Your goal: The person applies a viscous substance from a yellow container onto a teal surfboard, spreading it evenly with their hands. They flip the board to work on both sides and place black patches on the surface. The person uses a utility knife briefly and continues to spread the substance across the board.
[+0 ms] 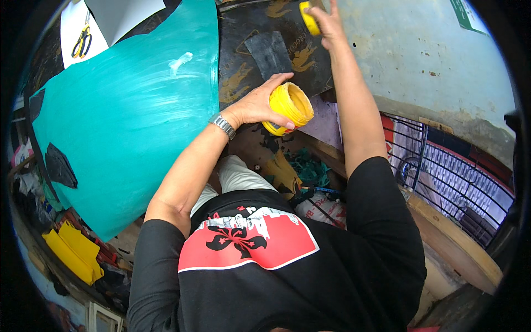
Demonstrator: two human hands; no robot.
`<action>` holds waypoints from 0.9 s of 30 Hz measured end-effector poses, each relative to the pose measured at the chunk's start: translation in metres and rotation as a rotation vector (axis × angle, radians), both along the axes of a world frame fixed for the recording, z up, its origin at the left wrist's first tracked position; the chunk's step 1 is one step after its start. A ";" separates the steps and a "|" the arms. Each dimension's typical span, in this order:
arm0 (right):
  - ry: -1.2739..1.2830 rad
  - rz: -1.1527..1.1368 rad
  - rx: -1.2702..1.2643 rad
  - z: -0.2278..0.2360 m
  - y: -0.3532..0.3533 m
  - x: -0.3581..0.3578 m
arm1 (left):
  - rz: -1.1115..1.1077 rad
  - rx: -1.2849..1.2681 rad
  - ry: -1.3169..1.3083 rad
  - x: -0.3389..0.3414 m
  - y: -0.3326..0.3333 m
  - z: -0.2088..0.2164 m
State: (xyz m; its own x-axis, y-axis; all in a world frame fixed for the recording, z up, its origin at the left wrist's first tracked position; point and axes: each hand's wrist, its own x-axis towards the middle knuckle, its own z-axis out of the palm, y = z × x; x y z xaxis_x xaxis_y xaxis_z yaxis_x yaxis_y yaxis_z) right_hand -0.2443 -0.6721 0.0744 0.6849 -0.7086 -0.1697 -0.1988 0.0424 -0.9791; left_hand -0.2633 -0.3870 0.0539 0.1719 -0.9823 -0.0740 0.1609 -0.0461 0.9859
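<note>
My left hand is wrapped round a yellow plastic jar, whose uncovered mouth tilts up and to the right. Pale yellowish stuff coats the jar's inner wall. Farther off to the right, my right hand grips a round yellow lid by its edge. To the left spreads a large teal sheet with a wet-looking, streaky sheen and a pale blob near its far part. A dark grey patch lies on the black printed table covering beyond the jar.
Yellow-handled pliers rest on white paper at the far left. Small black pieces lie on the teal sheet's left side. Folded yellow material sits low at left. A wall and metal bars border the right; scraps lie below.
</note>
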 end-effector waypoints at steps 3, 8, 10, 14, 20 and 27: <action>-0.155 -0.066 -0.049 0.021 -0.012 0.003 | 0.105 -0.076 -0.216 -0.005 0.002 0.004; -0.212 -0.052 -0.090 0.052 0.011 -0.017 | 0.193 -0.217 -0.298 -0.003 0.013 0.018; -0.266 -0.017 -0.079 0.059 0.029 -0.028 | 0.226 -0.271 -0.330 0.001 0.024 0.024; -0.288 0.094 -0.084 0.056 0.092 -0.054 | 0.427 -0.217 -0.188 0.015 0.091 0.037; 0.117 0.613 -0.831 0.029 0.219 -0.112 | 0.894 0.108 -0.145 0.030 0.227 0.064; 0.443 0.700 -0.985 0.007 0.234 -0.128 | 0.995 0.320 -0.275 0.005 0.281 0.062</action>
State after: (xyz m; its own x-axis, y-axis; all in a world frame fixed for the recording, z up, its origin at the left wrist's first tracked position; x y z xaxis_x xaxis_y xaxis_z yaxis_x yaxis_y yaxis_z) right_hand -0.3719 -0.4379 0.0816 0.9797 -0.1790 -0.0900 -0.1999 -0.9020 -0.3827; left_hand -0.2578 -0.1056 0.1163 0.9320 -0.3345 -0.1396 0.0436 -0.2788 0.9594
